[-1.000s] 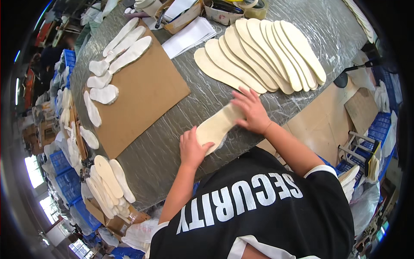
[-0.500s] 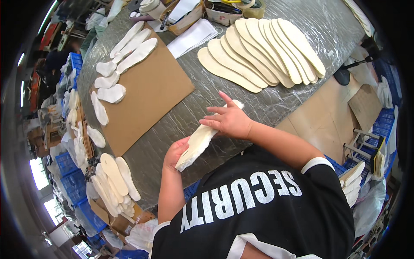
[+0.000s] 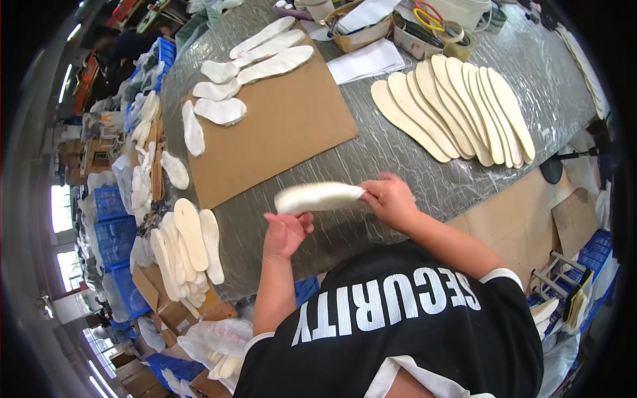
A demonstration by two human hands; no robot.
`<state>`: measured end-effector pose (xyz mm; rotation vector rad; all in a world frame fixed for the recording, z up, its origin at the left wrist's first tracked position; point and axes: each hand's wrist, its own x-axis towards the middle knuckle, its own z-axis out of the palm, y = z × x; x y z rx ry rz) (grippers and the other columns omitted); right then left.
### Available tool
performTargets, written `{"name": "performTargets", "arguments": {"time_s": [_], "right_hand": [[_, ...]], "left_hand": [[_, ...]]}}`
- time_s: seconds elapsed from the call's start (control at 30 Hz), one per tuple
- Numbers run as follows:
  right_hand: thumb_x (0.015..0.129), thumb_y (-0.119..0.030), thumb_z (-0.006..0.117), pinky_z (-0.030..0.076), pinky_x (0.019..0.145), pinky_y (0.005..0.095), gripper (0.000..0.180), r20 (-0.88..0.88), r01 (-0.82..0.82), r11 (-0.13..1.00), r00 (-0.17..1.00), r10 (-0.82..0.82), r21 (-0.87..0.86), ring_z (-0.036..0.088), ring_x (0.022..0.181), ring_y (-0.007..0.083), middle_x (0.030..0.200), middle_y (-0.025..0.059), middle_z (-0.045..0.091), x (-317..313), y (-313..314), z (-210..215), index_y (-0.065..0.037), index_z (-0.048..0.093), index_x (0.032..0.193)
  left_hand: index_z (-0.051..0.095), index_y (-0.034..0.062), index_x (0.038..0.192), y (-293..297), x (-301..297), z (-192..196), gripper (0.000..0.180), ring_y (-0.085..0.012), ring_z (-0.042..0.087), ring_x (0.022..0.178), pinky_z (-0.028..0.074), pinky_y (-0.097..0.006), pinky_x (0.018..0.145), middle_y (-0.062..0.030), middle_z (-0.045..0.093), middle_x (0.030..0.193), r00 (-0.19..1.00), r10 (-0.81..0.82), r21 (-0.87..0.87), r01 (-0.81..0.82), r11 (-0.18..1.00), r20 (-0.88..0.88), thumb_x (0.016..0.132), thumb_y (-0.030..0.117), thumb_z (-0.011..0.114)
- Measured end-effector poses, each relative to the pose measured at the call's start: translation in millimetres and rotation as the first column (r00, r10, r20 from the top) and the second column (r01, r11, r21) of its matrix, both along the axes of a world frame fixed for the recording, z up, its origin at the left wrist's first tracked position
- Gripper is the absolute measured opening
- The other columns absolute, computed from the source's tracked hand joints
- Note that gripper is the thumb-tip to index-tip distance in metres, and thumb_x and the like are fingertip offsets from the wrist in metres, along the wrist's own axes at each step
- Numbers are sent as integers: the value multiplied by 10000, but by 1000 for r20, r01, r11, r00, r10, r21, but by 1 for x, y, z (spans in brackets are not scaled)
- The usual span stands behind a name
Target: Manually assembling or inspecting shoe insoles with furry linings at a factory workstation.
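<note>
A cream, fleecy-looking insole (image 3: 317, 198), smeared by motion, is held level above the near part of the table. My right hand (image 3: 391, 201) pinches its right end between thumb and fingers. Just beneath its left end is my left hand (image 3: 288, 233), palm up with fingers apart; whether it touches the insole I cannot tell. To the upper right, a fanned row of cream insoles (image 3: 458, 109) lies on the plastic-covered table (image 3: 265, 189). White fleecy insoles (image 3: 275, 64) lie along the left and top edges of a brown cardboard sheet (image 3: 285, 123).
A pile of insoles (image 3: 189, 242) sits at the table's left edge, above a cardboard box (image 3: 162, 305). White papers (image 3: 366, 62), a tool box (image 3: 415, 36), scissors (image 3: 428, 16) and tape (image 3: 454, 32) stand at the far side. Blue crates (image 3: 114, 239) line the left.
The insole has swung from slanted to nearly level. My left hand has let go of its end and opened below it; my right hand now pinches the other end. The view has shifted.
</note>
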<state>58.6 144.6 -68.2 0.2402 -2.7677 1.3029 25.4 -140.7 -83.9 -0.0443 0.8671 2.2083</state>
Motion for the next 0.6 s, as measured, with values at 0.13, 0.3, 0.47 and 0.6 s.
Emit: {"name": "performTargets", "arguments": {"time_s": [0.13, 0.3, 0.47, 0.6], "right_hand": [[946, -261, 580, 536, 696, 344, 289, 637, 244, 808, 745, 198, -536, 661, 743, 162, 813, 87, 694, -16, -20, 4, -1, 673, 1034], [994, -279, 499, 565, 736, 380, 385, 721, 598, 409, 508, 470, -689, 678, 792, 218, 983, 128, 683, -30, -40, 1, 49, 564, 1186], [1030, -297, 385, 578, 746, 401, 405, 597, 701, 132, 476, 646, -701, 677, 875, 267, 1048, 166, 656, -38, -51, -9, 31, 517, 1227], [1034, -289, 371, 579, 749, 422, 396, 477, 745, -64, 488, 731, -664, 674, 870, 291, 1049, 176, 651, -42, -52, -31, 27, 523, 1218]], "left_hand": [[504, 21, 1294, 21, 7, 1, 652, -227, 524, 1183, 444, -398, 947, -105, 557, 1284, 966, -23, -343, -69, 937, -258, 858, 477, 667], [525, -57, 1220, 52, 1, 27, 402, -252, 598, 1095, 472, -406, 960, -143, 605, 1202, 976, 91, -360, -158, 919, -196, 1004, 279, 480], [576, -26, 1133, 53, -18, 39, 380, -175, 653, 782, 541, -294, 626, -101, 664, 1001, 984, 43, -436, -116, 893, -174, 1013, 313, 451], [603, 0, 1049, 64, -27, 52, 346, -123, 607, 639, 499, -244, 533, -67, 661, 855, 983, 26, -467, -110, 877, -183, 1009, 316, 469]]}}
